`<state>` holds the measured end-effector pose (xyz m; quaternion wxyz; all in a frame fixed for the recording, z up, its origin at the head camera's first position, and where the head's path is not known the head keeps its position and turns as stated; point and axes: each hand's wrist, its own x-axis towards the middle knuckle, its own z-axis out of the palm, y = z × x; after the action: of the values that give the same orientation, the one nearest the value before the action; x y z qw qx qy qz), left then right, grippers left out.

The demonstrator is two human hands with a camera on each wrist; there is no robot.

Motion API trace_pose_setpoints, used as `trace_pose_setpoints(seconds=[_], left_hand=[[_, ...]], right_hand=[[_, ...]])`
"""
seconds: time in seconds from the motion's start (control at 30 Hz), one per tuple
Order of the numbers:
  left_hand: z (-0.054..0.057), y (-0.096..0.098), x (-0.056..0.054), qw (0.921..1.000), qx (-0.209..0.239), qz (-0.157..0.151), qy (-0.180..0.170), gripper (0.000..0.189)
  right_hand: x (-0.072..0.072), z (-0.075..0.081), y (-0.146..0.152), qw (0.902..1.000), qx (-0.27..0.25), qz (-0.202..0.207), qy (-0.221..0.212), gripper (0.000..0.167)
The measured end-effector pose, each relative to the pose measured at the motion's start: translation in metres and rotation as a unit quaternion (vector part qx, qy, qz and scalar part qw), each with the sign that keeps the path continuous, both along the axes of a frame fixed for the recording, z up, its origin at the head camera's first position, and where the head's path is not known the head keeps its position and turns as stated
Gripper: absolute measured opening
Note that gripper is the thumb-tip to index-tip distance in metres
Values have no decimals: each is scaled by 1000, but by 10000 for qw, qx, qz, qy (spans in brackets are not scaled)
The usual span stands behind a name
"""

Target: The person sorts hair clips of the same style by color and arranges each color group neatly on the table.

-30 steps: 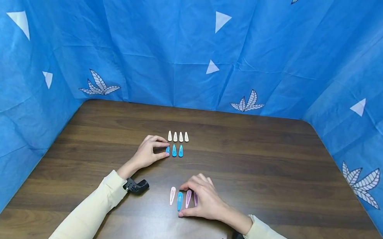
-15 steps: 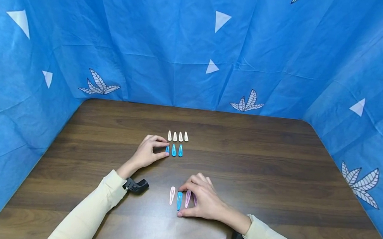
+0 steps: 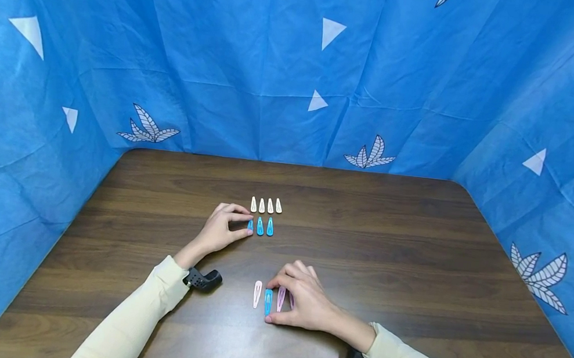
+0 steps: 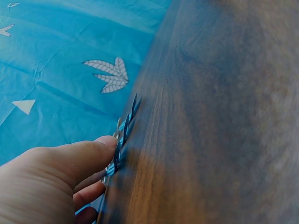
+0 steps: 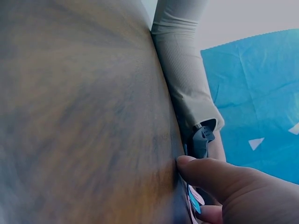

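Observation:
My left hand (image 3: pixel 219 227) pinches the leftmost blue snap hair clip (image 3: pixel 250 225) by its two ends, thumb at the near end. Two more blue hair clips (image 3: pixel 260 226) lie to its right in the same row. Nearer to me, my right hand (image 3: pixel 303 297) has thumb and index finger at the two ends of another blue hair clip (image 3: pixel 267 302), which lies on the table. To that clip's left is a pale pink hair clip (image 3: pixel 256 295). A purple-pink hair clip (image 3: pixel 281 299) lies to its right, with another partly hidden under the right hand.
Behind the far blue row stands a row of several cream hair clips (image 3: pixel 262 205). Everything lies on a dark wood table (image 3: pixel 390 242). A blue patterned curtain (image 3: pixel 237 51) rises along its back and sides. Each wrist wears a black camera mount (image 3: pixel 204 279).

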<state>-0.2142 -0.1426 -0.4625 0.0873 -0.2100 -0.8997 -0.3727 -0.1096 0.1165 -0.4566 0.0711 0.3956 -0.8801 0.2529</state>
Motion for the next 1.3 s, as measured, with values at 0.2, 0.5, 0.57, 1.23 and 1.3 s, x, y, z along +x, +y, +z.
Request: trace_pose_setpoints(seconds=[0.2,0.5,0.57,1.23,1.3], left_hand=[[-1,-1,0,10000,19,12,7,36],[-1,0,0,10000,39,1,-21,36],[-1,0,0,10000,35,2,-18,37],[1,1,1,9999,35,37,-119,37],[1,1,1,9999,34,45,-100,37]], right_hand=[[-1,3,0,9995,-313,74,12,49],[-11,18,6,9931,-919,327,-653,48],[-15,22,7,9907,-1022,376,-821,49],[-90,41,13,9587,-2003,-549,-1944,48],[-98,39,11,9556,-2061,-570,-2029,48]])
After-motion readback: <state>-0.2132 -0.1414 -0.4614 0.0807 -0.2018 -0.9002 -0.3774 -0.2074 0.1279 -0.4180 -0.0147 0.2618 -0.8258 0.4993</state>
